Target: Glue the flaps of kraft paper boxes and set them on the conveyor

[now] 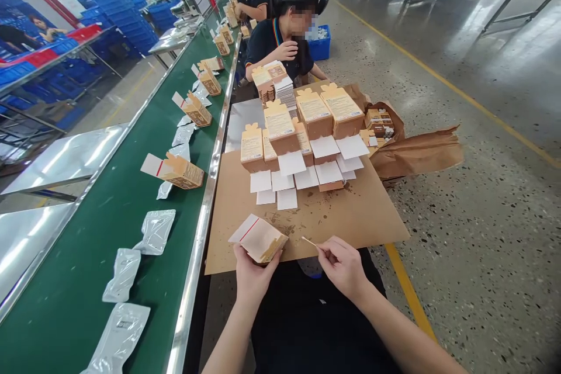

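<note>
My left hand (254,274) grips a small cardboard box (259,237) above the near edge of the brown board (359,216). The box is tilted, its white flap with a red stripe sticking out to the upper left. In my right hand (344,266) a thin stick with a whitish tip, like a cotton swab (309,241), is pinched between thumb and fingers. The swab points left toward the box, with a gap between them. Beyond both hands, several printed boxes (280,125) are stacked on the board, many with white flaps hanging toward me.
Left of the board runs a green conveyor belt (144,280) with a metal rail, carrying silver pouches (125,333) and open boxes (182,172). A co-worker (267,41) sits across, beside piled flat cartons (276,82). Torn brown paper (416,152) juts out at right.
</note>
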A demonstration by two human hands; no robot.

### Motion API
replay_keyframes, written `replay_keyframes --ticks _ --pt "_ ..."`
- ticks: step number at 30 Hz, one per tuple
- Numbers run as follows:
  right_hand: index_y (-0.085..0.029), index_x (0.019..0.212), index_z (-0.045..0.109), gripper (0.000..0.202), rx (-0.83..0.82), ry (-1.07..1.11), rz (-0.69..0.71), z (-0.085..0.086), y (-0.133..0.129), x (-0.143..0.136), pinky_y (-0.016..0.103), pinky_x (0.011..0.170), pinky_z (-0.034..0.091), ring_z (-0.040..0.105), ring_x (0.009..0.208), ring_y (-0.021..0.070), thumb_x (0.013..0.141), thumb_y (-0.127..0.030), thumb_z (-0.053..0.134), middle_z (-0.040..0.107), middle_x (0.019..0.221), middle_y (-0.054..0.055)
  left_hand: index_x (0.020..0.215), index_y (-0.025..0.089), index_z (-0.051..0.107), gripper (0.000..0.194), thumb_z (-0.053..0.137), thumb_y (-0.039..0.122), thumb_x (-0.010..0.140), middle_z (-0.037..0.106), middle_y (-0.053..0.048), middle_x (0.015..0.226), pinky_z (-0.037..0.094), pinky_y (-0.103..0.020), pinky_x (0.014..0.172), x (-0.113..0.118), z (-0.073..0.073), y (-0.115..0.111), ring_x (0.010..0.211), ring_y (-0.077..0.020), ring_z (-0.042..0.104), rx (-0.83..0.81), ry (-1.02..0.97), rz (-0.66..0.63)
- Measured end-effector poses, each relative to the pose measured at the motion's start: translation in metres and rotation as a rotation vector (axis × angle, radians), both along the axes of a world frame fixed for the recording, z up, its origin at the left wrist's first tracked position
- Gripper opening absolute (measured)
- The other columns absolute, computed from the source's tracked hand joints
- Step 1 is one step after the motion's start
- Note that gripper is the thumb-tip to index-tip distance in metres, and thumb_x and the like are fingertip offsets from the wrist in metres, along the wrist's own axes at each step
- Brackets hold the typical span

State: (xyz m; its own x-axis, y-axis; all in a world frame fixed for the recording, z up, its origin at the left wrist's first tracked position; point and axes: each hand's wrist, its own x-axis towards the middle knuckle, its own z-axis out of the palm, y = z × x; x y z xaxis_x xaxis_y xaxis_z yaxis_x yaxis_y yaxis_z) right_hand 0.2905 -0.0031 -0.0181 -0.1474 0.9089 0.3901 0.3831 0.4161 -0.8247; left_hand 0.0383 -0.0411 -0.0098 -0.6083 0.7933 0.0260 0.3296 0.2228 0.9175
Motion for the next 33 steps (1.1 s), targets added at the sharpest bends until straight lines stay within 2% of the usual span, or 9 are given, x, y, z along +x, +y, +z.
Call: replay_keyframes --ticks 3,9,16,19,22,25,28,31,33 --pt "-0.026 0.083 0.075 0.036 -0.028 0.026 0.000 0.000 -0.007 0.003 0.029 0.055 0.049 0.055 0.057 0.0147 0.118 -0.027 0.063 0.061 0.072 -0.001 0.118 0.031 0.057 0.080 0.105 0.066 0.065 0.082 -0.010 0.108 0.068 -0.046 0.074 0.000 -0.005 0.000 0.097 -0.0403 0.086 -0.056 0.063 0.019" --pt "-0.029 0.083 0.076 0.034 -0.016 0.073 -0.008 0.009 -0.004 0.011 0.031 0.052 0.052 0.060 0.055 0.0180 0.115 -0.029 0.066 0.065 0.068 0.001 0.114 0.032 0.056 0.078 0.106 0.063 0.062 0.083 -0.012 0.108 0.070 -0.054 0.081 -0.006 0.002 0.010 0.101 -0.0448 0.086 -0.064 0.078 0.030" --pt "-0.031 0.079 0.080 0.029 -0.005 0.116 -0.078 0.022 0.010 0.034 0.037 0.044 0.055 0.063 0.048 0.0227 0.107 -0.036 0.075 0.069 0.062 0.002 0.118 0.035 0.042 0.093 0.110 0.058 0.058 0.076 -0.008 0.126 0.065 -0.066 0.117 -0.123 0.034 0.019 0.134 -0.0445 0.077 0.145 0.096 0.520" --pt "-0.032 0.078 0.080 0.027 0.024 0.133 -0.063 0.024 0.016 0.030 0.037 0.041 0.054 0.062 0.046 0.0225 0.105 -0.034 0.077 0.069 0.062 0.001 0.111 0.033 0.043 0.088 0.109 0.044 0.055 0.067 -0.003 0.114 0.060 -0.071 0.123 -0.169 0.041 0.022 0.129 -0.0454 0.075 0.014 0.140 0.555" --pt "-0.033 0.078 0.081 0.026 0.028 0.151 -0.044 0.027 0.023 0.022 0.037 0.040 0.054 0.062 0.045 0.0232 0.104 -0.035 0.077 0.069 0.062 0.001 0.104 0.033 0.044 0.082 0.108 0.042 0.053 0.060 -0.001 0.105 0.050 -0.080 0.130 -0.189 0.042 0.028 0.132 -0.0489 0.071 -0.083 0.191 0.546" --pt "-0.033 0.079 0.083 0.024 0.028 0.154 -0.056 0.030 0.026 0.026 0.037 0.041 0.054 0.062 0.046 0.0235 0.103 -0.036 0.079 0.069 0.061 0.001 0.109 0.031 0.051 0.088 0.110 0.047 0.046 0.060 -0.005 0.112 0.043 -0.082 0.133 -0.185 0.036 0.028 0.143 -0.0529 0.062 -0.038 0.288 0.610" --pt "-0.034 0.080 0.083 0.022 0.045 0.146 -0.110 0.030 0.023 0.042 0.036 0.041 0.054 0.063 0.046 0.0231 0.103 -0.035 0.081 0.069 0.062 0.001 0.127 0.026 0.056 0.094 0.107 0.057 0.054 0.058 -0.010 0.125 0.055 -0.072 0.123 -0.161 0.028 0.024 0.134 -0.0460 0.065 0.165 0.364 0.693" --pt "-0.032 0.080 0.083 0.023 0.062 0.126 -0.158 0.030 0.019 0.056 0.034 0.041 0.054 0.063 0.045 0.0225 0.103 -0.034 0.081 0.071 0.063 0.001 0.130 0.025 0.063 0.075 0.095 0.065 0.075 0.062 -0.007 0.121 0.063 -0.055 0.107 -0.129 0.032 0.045 0.112 -0.0317 0.070 0.348 0.230 0.494" --pt "-0.031 0.080 0.082 0.025 0.090 0.105 -0.164 0.030 0.020 0.058 0.033 0.041 0.053 0.063 0.045 0.0212 0.104 -0.032 0.080 0.070 0.062 0.001 0.126 0.025 0.070 0.061 0.088 0.066 0.085 0.068 -0.009 0.121 0.063 -0.046 0.103 -0.108 0.046 0.085 0.113 -0.0288 0.072 0.342 0.055 0.282"
